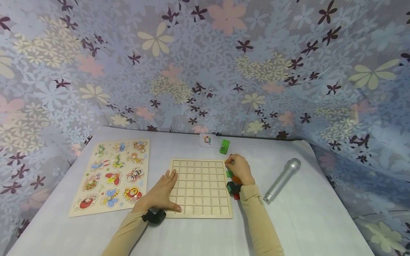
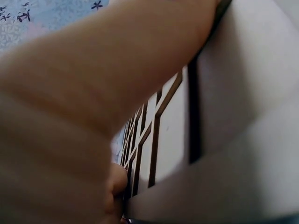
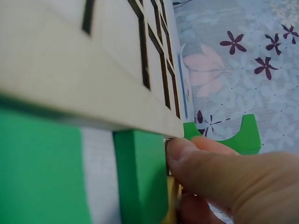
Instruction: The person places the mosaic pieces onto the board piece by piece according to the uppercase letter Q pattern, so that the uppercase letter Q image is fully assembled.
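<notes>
A wooden grid board (image 1: 198, 216) with rows of square cells lies flat in the middle of the table. My left hand (image 1: 162, 192) rests along its left edge, fingers straight and thumb spread toward the near edge. At the far right corner, my right hand (image 1: 240, 169) pinches a small orange-yellow block (image 1: 228, 161), mostly hidden by the fingers. In the right wrist view, the thumb (image 3: 187, 161) sits right at the board's corner, with a green block (image 3: 145, 172) beside it. Orange blocks (image 1: 236, 180) and a red block (image 1: 236, 196) lie partly under the right hand and wrist.
A notched green block (image 1: 225, 146) lies beyond the board, near a small white card (image 1: 207, 140) with a coloured pattern. To the left is a wooden insect puzzle (image 1: 113, 177). A silver toy microphone (image 1: 282, 180) lies right of the right forearm. Flowered cloth (image 1: 205, 71) rises behind the table.
</notes>
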A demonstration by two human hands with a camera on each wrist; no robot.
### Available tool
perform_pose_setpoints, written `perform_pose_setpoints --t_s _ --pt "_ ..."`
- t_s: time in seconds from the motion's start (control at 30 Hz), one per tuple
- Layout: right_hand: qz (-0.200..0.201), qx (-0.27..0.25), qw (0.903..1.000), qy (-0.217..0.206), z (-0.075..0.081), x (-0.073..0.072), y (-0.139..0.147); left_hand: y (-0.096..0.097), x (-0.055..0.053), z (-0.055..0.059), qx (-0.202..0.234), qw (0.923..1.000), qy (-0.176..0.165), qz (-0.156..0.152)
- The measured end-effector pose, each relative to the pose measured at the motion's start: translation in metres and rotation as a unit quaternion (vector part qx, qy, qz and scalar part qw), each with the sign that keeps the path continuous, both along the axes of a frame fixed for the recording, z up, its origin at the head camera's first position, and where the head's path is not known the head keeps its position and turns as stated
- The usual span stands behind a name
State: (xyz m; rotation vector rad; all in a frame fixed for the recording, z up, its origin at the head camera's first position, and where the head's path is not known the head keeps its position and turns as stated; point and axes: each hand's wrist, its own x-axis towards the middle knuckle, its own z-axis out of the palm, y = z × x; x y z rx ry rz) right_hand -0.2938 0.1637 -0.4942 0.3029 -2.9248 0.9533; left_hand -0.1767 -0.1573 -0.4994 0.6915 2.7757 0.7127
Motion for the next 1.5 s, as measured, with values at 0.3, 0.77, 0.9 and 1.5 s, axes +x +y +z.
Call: perform_pose_setpoints --t_s 0.3,0.77,0.9,1.5 --pt "0.014 -0.013 0.9969 -0.076 0.002 -0.004 -0.001 -0.001 0.001 -0.002 0.008 0.9999 -0.007 0.010" --pt "-0.105 -0.168 0.9795 -0.034 0.005 0.027 -0.004 -0.003 0.000 -0.003 0.009 0.9998 0.016 -0.003" --pt "-0.075 -0.193 0.9771 -0.048 0.011 0.027 -0.027 -0.004 0.002 -0.005 0.032 0.9990 0.028 -0.014" --pt "-0.030 -0.124 0.9918 0.004 -0.009 0.037 -0.076 -0.003 0.002 -0.001 0.011 0.9997 0.021 -0.001"
